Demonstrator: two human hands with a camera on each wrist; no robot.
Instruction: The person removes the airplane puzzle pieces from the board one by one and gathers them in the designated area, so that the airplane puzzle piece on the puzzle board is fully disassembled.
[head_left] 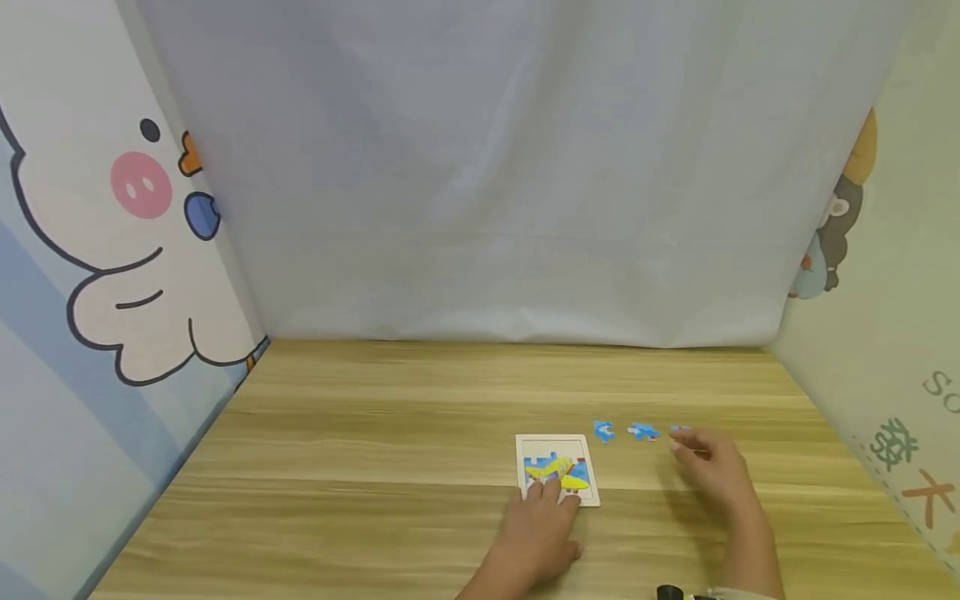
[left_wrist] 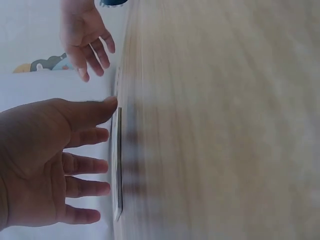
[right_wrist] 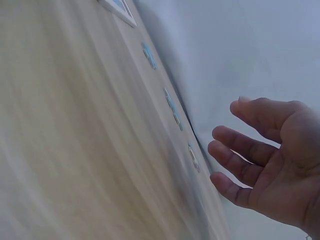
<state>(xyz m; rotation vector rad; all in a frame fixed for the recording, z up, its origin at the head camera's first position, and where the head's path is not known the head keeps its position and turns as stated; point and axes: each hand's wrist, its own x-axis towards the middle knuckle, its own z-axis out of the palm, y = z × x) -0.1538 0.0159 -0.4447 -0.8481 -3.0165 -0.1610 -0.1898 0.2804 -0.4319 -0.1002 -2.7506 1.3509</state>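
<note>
A square jigsaw puzzle board (head_left: pixel 531 438) with a white border lies on the table, its lower part filled with a yellow airplane picture (head_left: pixel 576 482). My left hand (head_left: pixel 540 529) rests its fingertips at the board's near edge, fingers extended, as the left wrist view also shows. Right of the board, three loose blue puzzle pieces form a row: a left piece (head_left: pixel 603 431), a middle piece (head_left: pixel 642 432) and a right piece (head_left: pixel 679 428). My right hand (head_left: pixel 716 475) hovers by the right piece, partly covering it in the head view. Its fingers are spread and loosely bent, with nothing between them.
The wood-grain table (head_left: pixel 360 467) meets a hanging grey-white cloth (head_left: pixel 480 208) at the back. Cartoon-printed panels stand at both sides, a left panel (head_left: pixel 67 417) and a right panel (head_left: pixel 862 350). A small black object (head_left: pixel 670 592) shows at the bottom edge near the right forearm.
</note>
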